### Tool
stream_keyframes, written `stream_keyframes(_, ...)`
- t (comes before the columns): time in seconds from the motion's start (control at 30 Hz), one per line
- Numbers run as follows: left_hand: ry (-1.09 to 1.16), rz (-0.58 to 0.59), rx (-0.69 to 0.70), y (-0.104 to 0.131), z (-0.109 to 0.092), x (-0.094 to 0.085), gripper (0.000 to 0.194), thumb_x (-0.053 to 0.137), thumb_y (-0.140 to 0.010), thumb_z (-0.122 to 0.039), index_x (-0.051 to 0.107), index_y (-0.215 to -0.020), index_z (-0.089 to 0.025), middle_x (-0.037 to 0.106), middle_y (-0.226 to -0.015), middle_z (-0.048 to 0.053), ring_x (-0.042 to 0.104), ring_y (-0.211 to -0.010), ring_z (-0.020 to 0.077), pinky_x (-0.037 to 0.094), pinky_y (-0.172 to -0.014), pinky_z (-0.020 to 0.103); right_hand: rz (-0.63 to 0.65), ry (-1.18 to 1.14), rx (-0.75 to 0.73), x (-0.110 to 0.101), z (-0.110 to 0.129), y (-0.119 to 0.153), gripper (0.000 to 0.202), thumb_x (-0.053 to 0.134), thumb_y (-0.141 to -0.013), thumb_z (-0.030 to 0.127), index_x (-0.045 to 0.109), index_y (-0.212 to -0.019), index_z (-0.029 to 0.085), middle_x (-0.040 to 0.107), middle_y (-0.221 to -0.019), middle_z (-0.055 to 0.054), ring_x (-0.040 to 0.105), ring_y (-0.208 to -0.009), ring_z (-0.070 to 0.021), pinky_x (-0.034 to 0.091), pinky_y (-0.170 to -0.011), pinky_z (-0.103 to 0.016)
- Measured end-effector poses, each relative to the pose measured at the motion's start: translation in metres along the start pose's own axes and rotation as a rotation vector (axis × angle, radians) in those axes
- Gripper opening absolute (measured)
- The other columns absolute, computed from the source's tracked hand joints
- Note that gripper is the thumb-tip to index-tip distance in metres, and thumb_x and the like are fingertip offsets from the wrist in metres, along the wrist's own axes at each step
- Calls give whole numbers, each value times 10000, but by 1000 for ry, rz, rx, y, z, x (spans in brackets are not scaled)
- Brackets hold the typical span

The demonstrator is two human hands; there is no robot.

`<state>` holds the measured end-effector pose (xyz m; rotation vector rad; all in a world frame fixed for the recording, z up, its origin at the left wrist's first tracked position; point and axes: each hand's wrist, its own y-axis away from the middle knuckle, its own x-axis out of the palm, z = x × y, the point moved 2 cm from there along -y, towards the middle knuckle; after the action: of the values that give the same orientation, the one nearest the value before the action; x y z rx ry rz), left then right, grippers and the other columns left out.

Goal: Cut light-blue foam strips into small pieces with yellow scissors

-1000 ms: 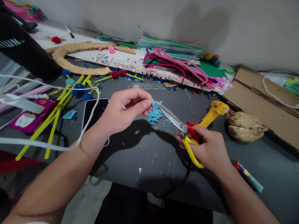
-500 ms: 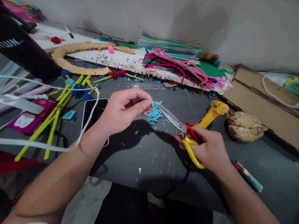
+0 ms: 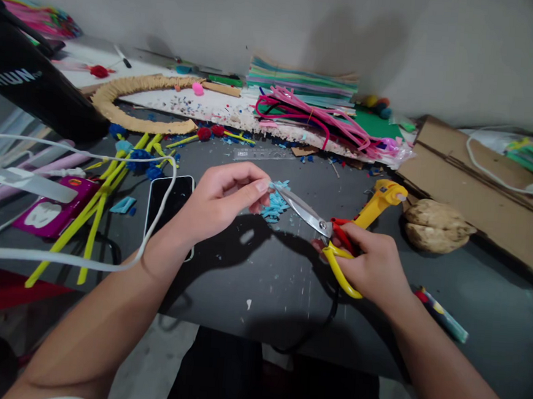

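Observation:
My left hand (image 3: 229,199) pinches a small light blue piece (image 3: 272,186) between thumb and forefinger, above the table's middle. My right hand (image 3: 367,260) is wrapped round the red and yellow handles of the scissors (image 3: 309,217). Their blades point left, with the tips at the blue piece by my left fingertips. A pile of light blue snippets (image 3: 275,207) lies on the grey table just beneath the blades. The yellow glue gun (image 3: 379,202) rests behind my right hand.
A phone (image 3: 169,195) and yellow stems (image 3: 102,211) lie left, crossed by a white cable (image 3: 153,227). The black bottle (image 3: 31,76) stands far left. At the right are a brown walnut-like object (image 3: 437,226) and cardboard (image 3: 483,192). Pink stems (image 3: 319,117) lie at the back.
My left hand has turned slightly and shifted a little down, its fingertips still together. The scissor blades look slightly more closed, and my right hand has barely moved.

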<state>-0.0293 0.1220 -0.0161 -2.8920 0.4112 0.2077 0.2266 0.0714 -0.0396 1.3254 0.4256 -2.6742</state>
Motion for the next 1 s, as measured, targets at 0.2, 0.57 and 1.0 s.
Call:
stream_keyframes(0.2, -83, -13, 74, 1, -1, -1, 154, 631, -893, -307, 665, -861, -160, 650, -713, 18, 599, -609, 109, 514, -581, 215, 0, -4, 19, -1, 1, 0, 333, 744, -736, 431, 522, -661, 195, 472, -555, 45, 408, -499, -95, 353, -489, -219)
stream_keyframes(0.57, -250, -97, 127, 3, -2, 0, 123, 629, -887, -292, 685, -869, -184, 684, -742, 22, 608, -619, 117, 511, -582, 218, -2, -45, 45, 0, 0, 2, 307, 740, -736, 433, 556, -691, 191, 484, -570, 37, 414, -498, -96, 355, -489, -221)
stream_keyframes(1.0, -258, -114, 155, 2, -3, 0, 97, 631, -880, -266, 692, -871, -190, 693, -740, 14, 621, -633, 129, 501, -585, 234, 1, -52, 45, -1, 2, 1, 292, 726, -736, 380, 511, -654, 200, 437, -539, 47, 371, -492, -94, 330, -481, -228)
